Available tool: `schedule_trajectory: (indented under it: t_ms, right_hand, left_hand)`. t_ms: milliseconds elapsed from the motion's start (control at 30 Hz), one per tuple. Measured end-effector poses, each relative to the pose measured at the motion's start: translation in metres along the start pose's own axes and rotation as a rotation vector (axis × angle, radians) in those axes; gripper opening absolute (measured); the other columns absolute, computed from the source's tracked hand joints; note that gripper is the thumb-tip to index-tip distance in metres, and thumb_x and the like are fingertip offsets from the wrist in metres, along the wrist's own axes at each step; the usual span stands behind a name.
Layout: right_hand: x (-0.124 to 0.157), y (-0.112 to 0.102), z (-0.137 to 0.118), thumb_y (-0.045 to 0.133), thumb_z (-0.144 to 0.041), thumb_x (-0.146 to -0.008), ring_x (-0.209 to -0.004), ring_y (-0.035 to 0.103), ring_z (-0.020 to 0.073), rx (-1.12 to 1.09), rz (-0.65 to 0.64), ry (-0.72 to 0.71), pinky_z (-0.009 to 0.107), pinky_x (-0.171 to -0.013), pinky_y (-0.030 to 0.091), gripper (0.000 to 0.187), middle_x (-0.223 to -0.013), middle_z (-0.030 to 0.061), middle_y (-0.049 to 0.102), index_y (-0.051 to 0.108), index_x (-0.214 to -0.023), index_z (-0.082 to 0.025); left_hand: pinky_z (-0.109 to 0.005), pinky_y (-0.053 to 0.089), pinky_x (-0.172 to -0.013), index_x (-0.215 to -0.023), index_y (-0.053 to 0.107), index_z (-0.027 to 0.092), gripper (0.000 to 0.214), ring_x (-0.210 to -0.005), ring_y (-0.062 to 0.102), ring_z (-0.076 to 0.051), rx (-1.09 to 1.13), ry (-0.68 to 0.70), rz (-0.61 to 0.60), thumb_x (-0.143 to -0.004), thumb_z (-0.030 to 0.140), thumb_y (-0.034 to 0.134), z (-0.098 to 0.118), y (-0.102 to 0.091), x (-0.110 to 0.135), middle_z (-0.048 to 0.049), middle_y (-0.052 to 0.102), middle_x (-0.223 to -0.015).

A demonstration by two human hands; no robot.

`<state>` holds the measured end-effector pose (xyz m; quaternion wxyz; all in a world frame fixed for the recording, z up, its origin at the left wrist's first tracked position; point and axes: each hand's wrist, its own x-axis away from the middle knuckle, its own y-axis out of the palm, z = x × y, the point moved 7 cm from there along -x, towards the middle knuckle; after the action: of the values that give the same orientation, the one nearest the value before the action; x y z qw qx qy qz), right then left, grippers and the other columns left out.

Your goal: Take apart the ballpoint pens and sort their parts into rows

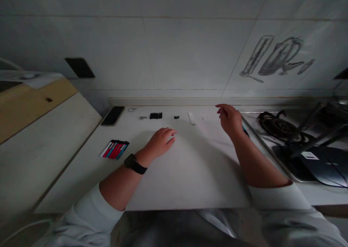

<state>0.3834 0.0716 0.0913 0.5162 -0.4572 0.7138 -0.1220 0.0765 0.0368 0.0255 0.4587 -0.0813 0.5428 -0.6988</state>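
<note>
My left hand (162, 140), a dark watch (132, 161) on its wrist, hovers or rests over the white counter (174, 181) with thumb and fingers apart and nothing in them. Farther right, my right hand (229, 119) has its index finger stretched out, and no object shows in it. Beside its wrist is a partly hidden blue and black item (245, 131). Along the back lie small springs (143, 117), a row of black pieces (156, 115), small black bits (176, 117), white strips (191, 118) and tiny pale pieces (205, 118). White, red and blue pen-like barrels (115, 149) lie left.
A dark phone (112, 116) lies at the back left, near a thin wire loop (132, 109). A stove (282, 127) with a black rack and a dark flat panel (323, 163) borders the right. A tiled wall (185, 55) closes the back.
</note>
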Motion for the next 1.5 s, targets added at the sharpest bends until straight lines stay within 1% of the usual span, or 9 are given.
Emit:
schedule_trajectory:
  t_ms: [167,233,300,400,567,667,800,1133,1500]
  right_hand:
    - [0.053,0.076,-0.084,0.048,-0.023,-0.097,-0.082,0.068,0.0195,-0.16,-0.594,-0.229,0.028,-0.078,0.047,0.026,-0.093,0.0064,0.076,0.072,-0.107,-0.022]
    - [0.072,0.094,-0.099,0.048,-0.022,-0.097,-0.084,0.068,0.0194,-0.17,-0.778,-0.298,0.028,-0.078,0.047,0.025,-0.096,0.0062,0.076,0.072,-0.102,-0.022]
    - [0.082,0.104,-0.1,0.048,-0.024,-0.098,-0.085,0.068,0.0197,-0.162,-0.872,-0.302,0.028,-0.079,0.047,0.025,-0.096,0.0063,0.077,0.072,-0.1,-0.022]
    - [0.082,0.11,-0.092,0.046,-0.028,-0.1,-0.086,0.069,0.0204,-0.15,-0.897,-0.264,0.029,-0.08,0.047,0.026,-0.097,0.0065,0.077,0.072,-0.1,-0.022]
    - [0.08,0.112,-0.089,0.044,-0.031,-0.101,-0.086,0.068,0.0216,-0.144,-0.899,-0.262,0.03,-0.079,0.047,0.027,-0.097,0.0064,0.076,0.07,-0.101,-0.024]
    - [0.081,0.11,-0.092,0.044,-0.03,-0.1,-0.085,0.068,0.0218,-0.137,-0.889,-0.266,0.031,-0.079,0.047,0.027,-0.096,0.0065,0.076,0.07,-0.101,-0.024]
    - [0.081,0.11,-0.092,0.045,-0.031,-0.1,-0.085,0.068,0.0218,-0.14,-0.88,-0.252,0.031,-0.078,0.047,0.027,-0.095,0.0065,0.076,0.07,-0.101,-0.024]
    - [0.081,0.109,-0.092,0.043,-0.032,-0.101,-0.084,0.067,0.0211,-0.152,-0.888,-0.258,0.03,-0.077,0.046,0.028,-0.095,0.0064,0.074,0.069,-0.101,-0.023]
    - [0.081,0.111,-0.089,0.044,-0.031,-0.1,-0.083,0.066,0.0209,-0.153,-0.884,-0.257,0.031,-0.077,0.045,0.027,-0.095,0.0061,0.074,0.069,-0.101,-0.023]
  left_hand:
    - [-0.035,0.052,-0.086,-0.103,0.065,0.02,0.009,-0.09,0.066,-0.019,-0.047,-0.19,0.102,-0.095,0.022,0.062,-0.006,-0.022,0.0,-0.0041,0.071,-0.094]
    - [-0.032,0.051,-0.082,-0.1,0.065,0.02,0.006,-0.087,0.066,-0.018,-0.076,-0.247,0.138,-0.095,0.022,0.062,-0.011,-0.035,0.002,-0.004,0.071,-0.094]
    - [-0.031,0.05,-0.082,-0.096,0.067,0.02,0.006,-0.088,0.066,-0.018,-0.12,-0.287,0.156,-0.095,0.021,0.061,-0.019,-0.052,0.003,-0.0042,0.072,-0.096]
    - [-0.03,0.049,-0.08,-0.091,0.071,0.02,0.007,-0.087,0.066,-0.019,-0.202,-0.416,0.1,-0.092,0.024,0.065,-0.045,-0.08,0.012,-0.0044,0.074,-0.093]
    - [-0.031,0.046,-0.071,-0.083,0.077,0.018,0.023,-0.084,0.068,-0.024,-0.441,-0.772,-0.207,-0.085,0.04,0.072,-0.098,-0.118,0.048,-0.0112,0.076,-0.091]
    - [-0.03,0.046,-0.069,-0.079,0.078,0.019,0.02,-0.08,0.069,-0.024,-0.465,-0.872,-0.359,-0.077,0.039,0.076,-0.115,-0.128,0.068,-0.0108,0.076,-0.083]
    - [-0.03,0.045,-0.066,-0.072,0.077,0.019,0.023,-0.073,0.068,-0.023,-0.453,-0.896,-0.46,-0.073,0.041,0.078,-0.122,-0.132,0.081,-0.0102,0.075,-0.073]
    - [-0.029,0.047,-0.062,-0.069,0.076,0.019,0.02,-0.067,0.066,-0.022,-0.507,-0.918,-0.561,-0.068,0.038,0.078,-0.13,-0.123,0.087,-0.0111,0.074,-0.07]
    - [-0.031,0.049,-0.068,-0.073,0.077,0.019,0.03,-0.073,0.069,-0.026,-0.478,-0.931,-0.462,-0.063,0.046,0.084,-0.127,-0.125,0.086,-0.0118,0.071,-0.066]
